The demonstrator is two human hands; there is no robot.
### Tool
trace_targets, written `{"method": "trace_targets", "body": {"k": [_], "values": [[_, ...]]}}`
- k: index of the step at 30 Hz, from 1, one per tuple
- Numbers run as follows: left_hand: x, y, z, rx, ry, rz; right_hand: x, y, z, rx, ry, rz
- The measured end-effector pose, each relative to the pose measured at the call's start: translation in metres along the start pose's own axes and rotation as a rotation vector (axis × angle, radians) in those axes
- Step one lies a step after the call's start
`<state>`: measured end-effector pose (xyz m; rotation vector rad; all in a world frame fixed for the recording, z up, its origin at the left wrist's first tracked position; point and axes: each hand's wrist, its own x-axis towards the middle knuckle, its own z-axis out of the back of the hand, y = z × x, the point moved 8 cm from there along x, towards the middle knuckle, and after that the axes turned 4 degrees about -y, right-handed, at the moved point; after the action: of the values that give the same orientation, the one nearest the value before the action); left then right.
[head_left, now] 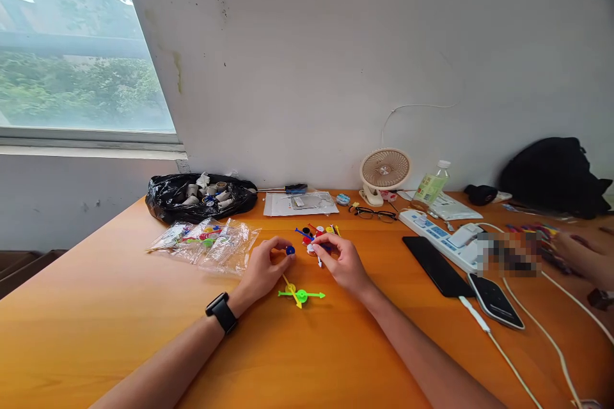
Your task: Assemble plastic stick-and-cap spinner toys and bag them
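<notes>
Bag far left on table, fan behind glasses, phone right of hands

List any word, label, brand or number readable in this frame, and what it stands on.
None can be read.
Green label on the clear plastic bottle: too small.
White power strip with blue markings: blurred.
White sheet of paper by the wall: no legible print.

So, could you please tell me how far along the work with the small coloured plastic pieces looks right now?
Looks done: a joined green and yellow piece lies on the table between the hands. In hand: the left hand pinches a blue round piece, and the right hand holds a white stick. Left: a loose pile of coloured pieces and several clear bags.
</notes>
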<state>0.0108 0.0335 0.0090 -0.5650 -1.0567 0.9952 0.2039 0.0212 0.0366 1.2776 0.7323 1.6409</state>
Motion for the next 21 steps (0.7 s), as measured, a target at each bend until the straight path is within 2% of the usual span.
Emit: {"method": "trace_targets", "body": {"k": [4, 9, 12, 15, 21], "values": [[0.001, -0.002, -0.001, -0.209, -0.007, 0.066, -0.003, -0.006, -0.005, 0.144, 0.049, -0.069], [0.0, -0.006, -0.008, -0.453, 0.09, 0.134, -0.008, 0.002, -0.009, 0.246, 0.025, -0.06], [-0.003, -0.013, -0.008, -0.539, 0.114, 0.166, -0.012, 0.01, -0.014, 0.236, 0.057, -0.026], [-0.005, -0.022, -0.007, -0.522, 0.131, 0.15, -0.016, 0.015, -0.018, 0.166, 0.093, 0.015], [-0.006, -0.033, -0.005, -0.353, 0.132, 0.014, -0.018, 0.021, -0.019, 0.081, 0.131, 0.071]]}}
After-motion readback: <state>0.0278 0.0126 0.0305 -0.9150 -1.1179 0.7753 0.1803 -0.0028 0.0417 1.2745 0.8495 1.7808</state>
